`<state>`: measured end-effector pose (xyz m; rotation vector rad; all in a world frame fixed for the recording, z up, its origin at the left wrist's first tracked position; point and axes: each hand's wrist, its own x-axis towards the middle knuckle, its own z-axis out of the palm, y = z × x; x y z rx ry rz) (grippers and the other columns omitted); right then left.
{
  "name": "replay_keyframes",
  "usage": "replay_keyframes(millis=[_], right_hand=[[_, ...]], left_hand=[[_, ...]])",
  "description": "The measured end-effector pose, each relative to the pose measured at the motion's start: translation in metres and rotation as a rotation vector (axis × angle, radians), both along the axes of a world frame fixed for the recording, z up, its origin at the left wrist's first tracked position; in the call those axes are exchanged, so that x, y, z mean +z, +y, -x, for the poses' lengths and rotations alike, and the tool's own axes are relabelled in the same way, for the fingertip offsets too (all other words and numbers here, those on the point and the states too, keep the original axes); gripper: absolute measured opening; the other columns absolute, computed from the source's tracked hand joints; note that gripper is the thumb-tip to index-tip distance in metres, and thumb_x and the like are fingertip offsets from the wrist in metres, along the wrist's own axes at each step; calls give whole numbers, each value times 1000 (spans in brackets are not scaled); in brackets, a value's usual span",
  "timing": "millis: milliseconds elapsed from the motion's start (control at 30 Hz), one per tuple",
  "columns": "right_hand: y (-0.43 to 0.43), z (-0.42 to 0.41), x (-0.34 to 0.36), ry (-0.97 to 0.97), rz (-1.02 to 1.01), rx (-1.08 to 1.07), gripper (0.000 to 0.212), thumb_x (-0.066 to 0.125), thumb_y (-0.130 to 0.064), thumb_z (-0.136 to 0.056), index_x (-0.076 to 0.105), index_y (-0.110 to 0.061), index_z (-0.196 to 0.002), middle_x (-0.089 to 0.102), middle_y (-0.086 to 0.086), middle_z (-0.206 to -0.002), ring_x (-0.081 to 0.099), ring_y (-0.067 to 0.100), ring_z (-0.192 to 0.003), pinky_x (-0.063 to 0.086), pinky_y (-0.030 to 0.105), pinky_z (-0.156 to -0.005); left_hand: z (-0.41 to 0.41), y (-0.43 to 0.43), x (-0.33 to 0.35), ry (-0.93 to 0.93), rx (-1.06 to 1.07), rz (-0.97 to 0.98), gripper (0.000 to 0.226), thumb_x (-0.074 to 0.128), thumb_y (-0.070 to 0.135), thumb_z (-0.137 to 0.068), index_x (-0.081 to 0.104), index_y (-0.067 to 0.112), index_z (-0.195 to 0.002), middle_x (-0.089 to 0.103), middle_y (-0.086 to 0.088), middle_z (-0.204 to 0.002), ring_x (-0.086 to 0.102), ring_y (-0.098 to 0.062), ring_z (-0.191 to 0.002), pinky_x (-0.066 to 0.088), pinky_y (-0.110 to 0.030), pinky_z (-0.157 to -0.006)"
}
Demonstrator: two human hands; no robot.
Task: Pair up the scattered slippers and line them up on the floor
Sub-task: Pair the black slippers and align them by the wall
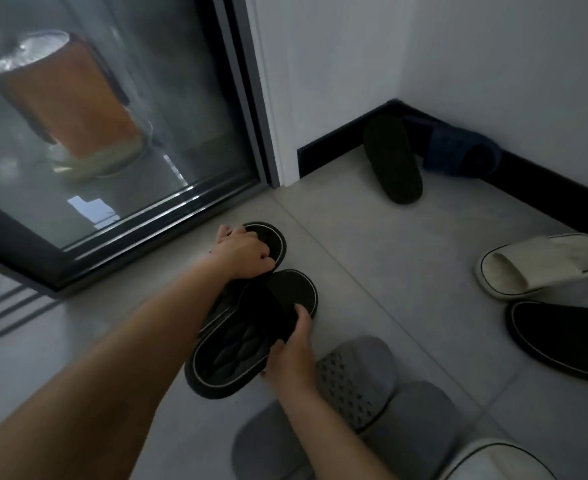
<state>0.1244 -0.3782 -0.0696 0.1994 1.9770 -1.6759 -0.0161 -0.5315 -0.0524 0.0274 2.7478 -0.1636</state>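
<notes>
Progress: early, by my reading. Left hand (242, 252) curls over the strap of the far white-trimmed black slipper (273, 237), which sits on the floor (372, 271) beside the glass door (112, 133). Right hand (292, 351) grips the side of the near white-trimmed black slipper (237, 355), thumb on top. Its toe overlaps the far one; whether it rests flat or is lifted, cannot tell. These two look like a match and are being brought together, not yet set parallel.

Left to do, as judged:
- perforated grey slipper (358, 372) touches a plain grey slipper (414, 427); a mismatched pair.
- white slipper (542, 265) lies well apart from a second white slipper (500, 459) at the bottom edge.
- wide black slipper (562, 337) lies at the right, and a sole-up dark slipper (391, 157) lies in the corner against a navy slipper (462, 150).

No finished row visible.
</notes>
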Motion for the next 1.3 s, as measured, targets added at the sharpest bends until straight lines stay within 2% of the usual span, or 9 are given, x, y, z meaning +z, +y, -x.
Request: replay_keyframes(millis=[133,333,433,533,633,767,1033,1200,1300], right_hand=[[-10,-6,-9,-39,-127,29,59,39,-11,-96,11,-33,-143,47,7,-131,53,15,-94,46,22,-79],[-11,2,-14,-106,-164,179,66,49,-27,-95,10,-22,-148,22,7,-152,40,23,-130,35,21,-89],[4,8,-10,-141,-144,319,67,52,-35,-91,19,-21,-147,37,4,-146,44,19,-127,34,20,-94],[44,28,-6,-3,-160,248,47,59,-33,-86,50,-20,-130,61,2,-118,60,18,-107,48,31,-94],[117,64,-13,295,-581,190,33,61,-29,-85,62,-15,-115,62,7,-119,58,23,-109,45,34,-96],[202,99,-31,171,-1103,507,63,62,-44,-82,41,-17,-134,32,9,-148,36,26,-132,38,36,-101],[214,130,-58,227,-1106,684,111,78,-46,-66,2,-37,-147,-7,8,-158,0,28,-146,17,46,-116],[211,135,-71,186,-1051,689,117,79,-34,-69,-9,-37,-146,-18,13,-156,-13,33,-144,18,43,-116],[213,133,-78,197,-1010,673,118,78,-30,-71,-13,-36,-146,-22,13,-155,-18,33,-143,11,44,-117]], left_hand=[[-2,0,-41,-49,-20,-30,39,38,49,-90,55,29,-118,44,-6,-136,29,-30,-133,9,-55,-112],[-15,-1,-60,86,3,-174,47,42,62,-86,53,26,-113,44,-5,-136,29,-30,-133,24,-50,-109],[-19,1,-62,98,-39,-191,42,47,60,-83,54,28,-109,45,-2,-135,28,-28,-133,23,-48,-110],[-18,7,-57,87,-73,-158,38,53,58,-78,56,28,-101,45,-1,-133,31,-28,-130,22,-47,-111],[-6,29,-51,175,-7,-196,38,55,51,-79,54,22,-103,49,-6,-129,39,-30,-124,27,-47,-107],[24,83,-49,213,17,-300,54,57,50,-81,49,20,-125,45,-8,-138,35,-30,-130,24,-43,-107],[81,187,-67,204,-8,-475,68,61,46,-81,37,17,-138,37,-9,-144,32,-31,-132,28,-42,-108],[147,217,-71,172,194,-678,75,62,38,-85,26,10,-144,30,-13,-147,30,-29,-134,32,-37,-107],[197,231,-74,181,347,-894,63,65,28,-85,38,3,-136,45,-14,-138,48,-21,-118,40,-24,-92]])
